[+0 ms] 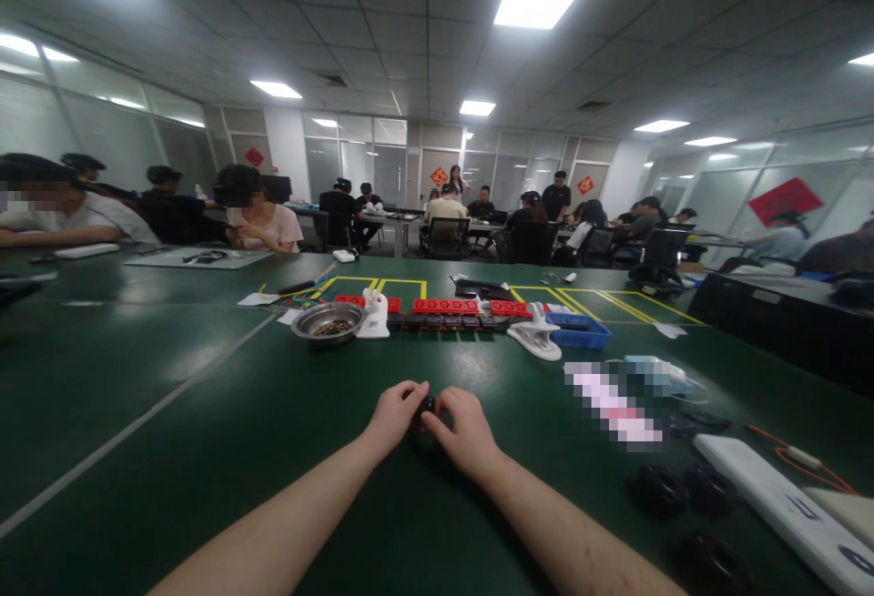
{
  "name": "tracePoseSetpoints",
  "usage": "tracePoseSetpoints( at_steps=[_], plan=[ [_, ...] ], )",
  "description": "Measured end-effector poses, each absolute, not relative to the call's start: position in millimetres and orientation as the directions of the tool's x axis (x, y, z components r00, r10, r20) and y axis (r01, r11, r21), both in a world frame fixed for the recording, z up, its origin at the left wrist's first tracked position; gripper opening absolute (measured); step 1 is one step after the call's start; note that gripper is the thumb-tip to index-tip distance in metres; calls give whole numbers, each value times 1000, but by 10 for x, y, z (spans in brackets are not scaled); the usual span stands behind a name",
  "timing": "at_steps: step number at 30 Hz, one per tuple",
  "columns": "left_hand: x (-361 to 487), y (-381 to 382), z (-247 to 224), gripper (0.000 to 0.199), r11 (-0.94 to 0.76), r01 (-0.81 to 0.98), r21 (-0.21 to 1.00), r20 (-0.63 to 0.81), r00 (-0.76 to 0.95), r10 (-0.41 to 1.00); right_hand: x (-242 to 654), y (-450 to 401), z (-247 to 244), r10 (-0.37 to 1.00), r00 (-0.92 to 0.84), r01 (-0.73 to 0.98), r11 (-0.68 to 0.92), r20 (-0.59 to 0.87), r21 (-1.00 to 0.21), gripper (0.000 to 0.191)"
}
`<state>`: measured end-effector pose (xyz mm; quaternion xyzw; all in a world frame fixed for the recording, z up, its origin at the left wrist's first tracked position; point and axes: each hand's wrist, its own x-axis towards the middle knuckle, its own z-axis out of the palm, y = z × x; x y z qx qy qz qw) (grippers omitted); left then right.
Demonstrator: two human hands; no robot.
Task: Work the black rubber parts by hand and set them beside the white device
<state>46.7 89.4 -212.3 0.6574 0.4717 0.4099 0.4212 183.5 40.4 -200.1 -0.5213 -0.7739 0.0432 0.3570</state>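
Note:
Both my hands meet over the green table [300, 432], around a small black object [427, 403]. My left hand [397, 414] is closed on its left side, fingertips on top. On the other side my right hand [465, 428] has its thumb against the object and its fingers curled. The fingers cover much of the object, so its full shape is hidden. Beyond the hands stand a metal bowl [329, 323] with small pieces in it, a white clamp-like stand [374, 316] and a row of red blocks [447, 306] above black ones [457, 322].
Another white stand [536, 338] is beside a blue tray [580, 332]. Several round black parts [659, 489] and a long white device [785, 510] lie at the right. Glasses [696, 423] and an orange cable [785, 443] are nearby. People sit across the table and beyond.

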Motion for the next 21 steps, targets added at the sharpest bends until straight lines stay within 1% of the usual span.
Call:
tracePoseSetpoints(
  at_steps=[2,3,5,7,10,14,15,18,21],
  plan=[
    [472,864,-2119,40,-180,235,955,127,223,966,1853,448,-2032,869,-115,781,379,482,-497,28],
    [473,845,-2113,40,-192,230,954,142,216,966,1864,471,-2049,886,-91,778,349,455,-523,33],
    [471,804,-2091,38,-246,244,938,197,208,958,1880,509,-2079,914,-99,763,323,393,-560,44],
    [469,769,-2064,35,-315,277,908,257,224,940,1885,527,-2099,924,-145,749,336,354,-571,50],
    [467,745,-2037,33,-370,318,873,297,257,920,1878,523,-2106,916,-170,758,357,362,-545,45],
    [468,785,-2057,40,-282,317,905,209,246,947,1878,494,-2085,898,-155,758,375,411,-534,17],
    [468,801,-2067,42,-270,327,906,200,233,952,1878,484,-2079,886,-156,752,393,436,-530,15],
    [468,837,-2087,42,-273,375,886,201,222,954,1866,450,-2068,842,-190,739,461,504,-492,28],
    [469,834,-2081,38,-306,386,870,228,234,945,1849,428,-2066,834,-182,737,466,520,-490,38]
  ],
)
